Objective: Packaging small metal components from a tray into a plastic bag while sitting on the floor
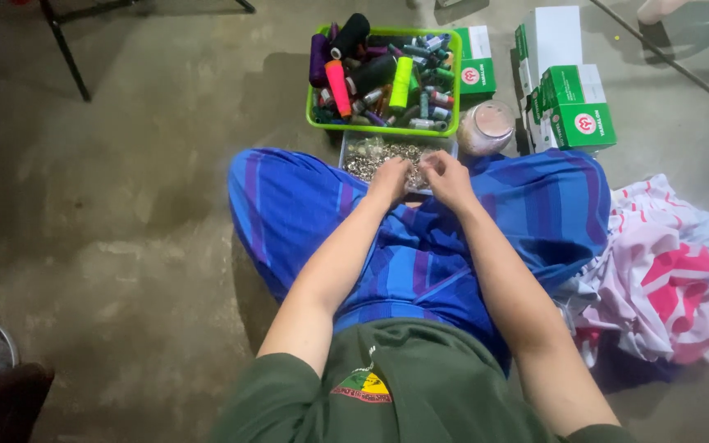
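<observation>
I sit cross-legged on a concrete floor in a blue striped cloth. A clear tray (353,146) of several small silvery metal pieces lies in front of my knees. My left hand (391,178) rests over the tray's near edge, fingers curled down into the pieces. Beside it, my right hand (446,176) pinches something small at the tray's near right edge; what it holds is too small to make out. The two hands almost touch.
A green basket (315,121) of several thread spools stands behind the tray. A clear jar (486,128) and green-and-white boxes (578,107) sit to the right. Pink, white and red cloth (666,279) is piled at my right. A chair leg (66,51) stands far left.
</observation>
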